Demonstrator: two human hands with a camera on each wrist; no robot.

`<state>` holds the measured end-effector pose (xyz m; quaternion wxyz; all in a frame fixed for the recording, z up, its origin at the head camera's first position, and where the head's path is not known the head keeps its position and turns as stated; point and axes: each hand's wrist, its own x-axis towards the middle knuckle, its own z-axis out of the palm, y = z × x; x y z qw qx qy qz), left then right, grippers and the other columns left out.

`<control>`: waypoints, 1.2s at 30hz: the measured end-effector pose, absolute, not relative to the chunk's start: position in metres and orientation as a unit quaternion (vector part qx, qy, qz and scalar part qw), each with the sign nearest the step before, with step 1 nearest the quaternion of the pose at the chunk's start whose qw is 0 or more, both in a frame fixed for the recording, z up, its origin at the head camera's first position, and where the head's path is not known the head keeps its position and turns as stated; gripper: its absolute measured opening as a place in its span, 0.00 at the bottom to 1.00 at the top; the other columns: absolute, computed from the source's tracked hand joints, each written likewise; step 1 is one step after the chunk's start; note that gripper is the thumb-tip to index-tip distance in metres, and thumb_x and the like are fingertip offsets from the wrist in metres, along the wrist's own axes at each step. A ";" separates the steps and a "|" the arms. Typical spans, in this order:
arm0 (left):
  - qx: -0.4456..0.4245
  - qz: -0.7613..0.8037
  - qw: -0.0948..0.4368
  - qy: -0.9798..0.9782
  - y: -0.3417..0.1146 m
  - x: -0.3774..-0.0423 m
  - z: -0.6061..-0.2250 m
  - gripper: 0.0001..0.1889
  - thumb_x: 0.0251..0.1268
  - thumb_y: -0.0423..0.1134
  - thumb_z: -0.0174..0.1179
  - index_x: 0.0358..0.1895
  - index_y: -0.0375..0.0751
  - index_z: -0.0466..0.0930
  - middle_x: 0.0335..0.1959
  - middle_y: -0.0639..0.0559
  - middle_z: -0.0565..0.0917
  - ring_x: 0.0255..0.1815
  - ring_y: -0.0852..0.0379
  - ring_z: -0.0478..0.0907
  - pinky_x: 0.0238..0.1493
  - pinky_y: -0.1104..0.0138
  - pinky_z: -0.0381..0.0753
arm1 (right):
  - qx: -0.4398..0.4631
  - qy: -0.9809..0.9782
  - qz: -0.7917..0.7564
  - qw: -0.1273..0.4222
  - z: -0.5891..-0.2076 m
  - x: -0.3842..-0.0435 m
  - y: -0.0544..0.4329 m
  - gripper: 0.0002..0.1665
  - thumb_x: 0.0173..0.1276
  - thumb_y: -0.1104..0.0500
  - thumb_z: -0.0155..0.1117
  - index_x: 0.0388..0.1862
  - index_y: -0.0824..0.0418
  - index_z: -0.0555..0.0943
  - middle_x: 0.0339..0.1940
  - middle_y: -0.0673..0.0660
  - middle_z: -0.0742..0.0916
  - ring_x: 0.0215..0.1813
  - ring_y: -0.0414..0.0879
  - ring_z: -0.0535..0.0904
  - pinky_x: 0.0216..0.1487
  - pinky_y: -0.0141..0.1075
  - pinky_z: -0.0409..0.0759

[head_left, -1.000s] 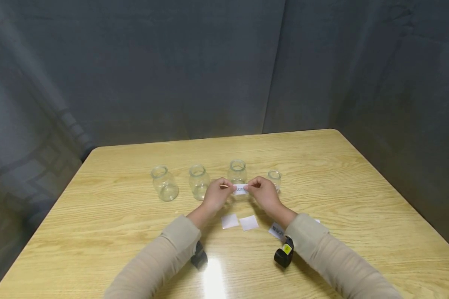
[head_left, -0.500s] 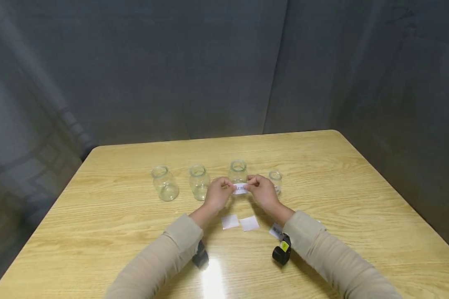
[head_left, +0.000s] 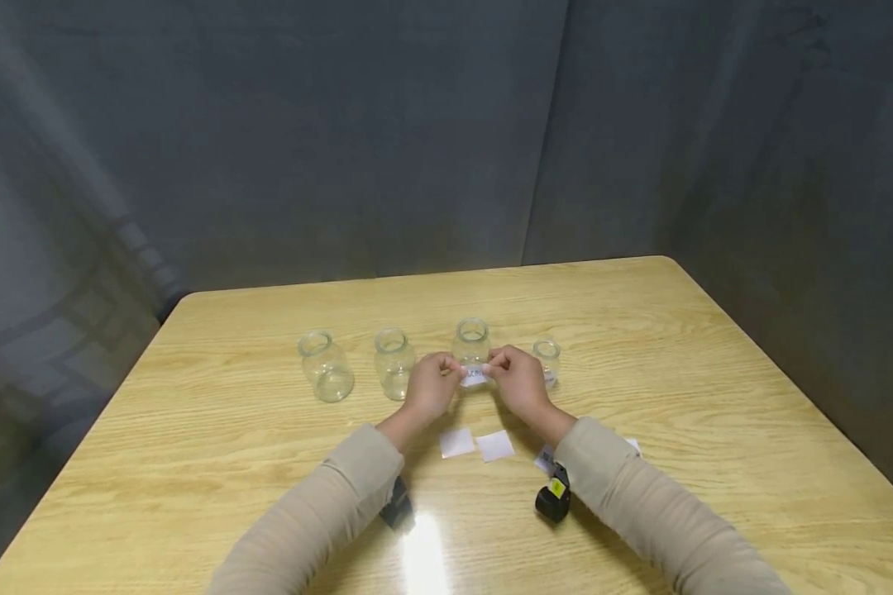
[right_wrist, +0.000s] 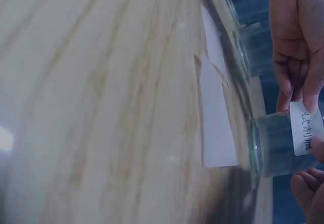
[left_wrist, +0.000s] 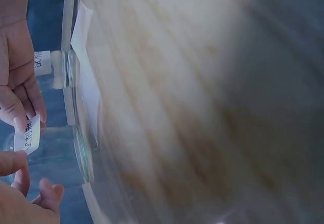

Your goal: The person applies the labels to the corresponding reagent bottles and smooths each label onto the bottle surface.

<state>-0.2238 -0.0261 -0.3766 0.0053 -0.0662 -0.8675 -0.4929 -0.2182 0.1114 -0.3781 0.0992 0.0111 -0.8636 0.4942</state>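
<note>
A white label with dark printed characters (head_left: 474, 376) is stretched between both hands. My left hand (head_left: 432, 387) pinches its left end and my right hand (head_left: 519, 384) pinches its right end. Right behind the label stands a clear glass jar (head_left: 472, 332), its lower part overlapped by label and fingers. In the right wrist view the label (right_wrist: 305, 131) lies close along the side of the jar (right_wrist: 273, 143). To the right is a smaller-looking jar (head_left: 546, 351), partly behind my right hand; the left wrist view shows a printed label (left_wrist: 42, 63) on it.
Two more glass jars stand to the left, one at the far left (head_left: 327, 368) and one beside my left hand (head_left: 393, 364). Two pale paper squares (head_left: 457, 442) (head_left: 495, 446) lie nearer me. Another printed label (head_left: 543, 459) lies partly under my right wrist camera (head_left: 553, 498).
Both hands keep their pinch on the label and have shifted slightly left with it, closer over the jar. My right wrist has moved a little left and away from me.
</note>
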 end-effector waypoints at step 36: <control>-0.144 -0.369 0.043 -0.917 -0.029 -0.235 -0.370 0.24 0.40 0.32 0.66 0.45 0.29 0.69 0.36 0.40 0.79 0.39 0.48 0.77 0.38 0.66 0.76 | 0.061 -0.902 0.413 0.107 -0.374 -0.222 0.113 0.28 0.44 0.69 0.67 0.47 0.68 0.71 0.36 0.65 0.82 0.41 0.56 0.78 0.38 0.40 0.77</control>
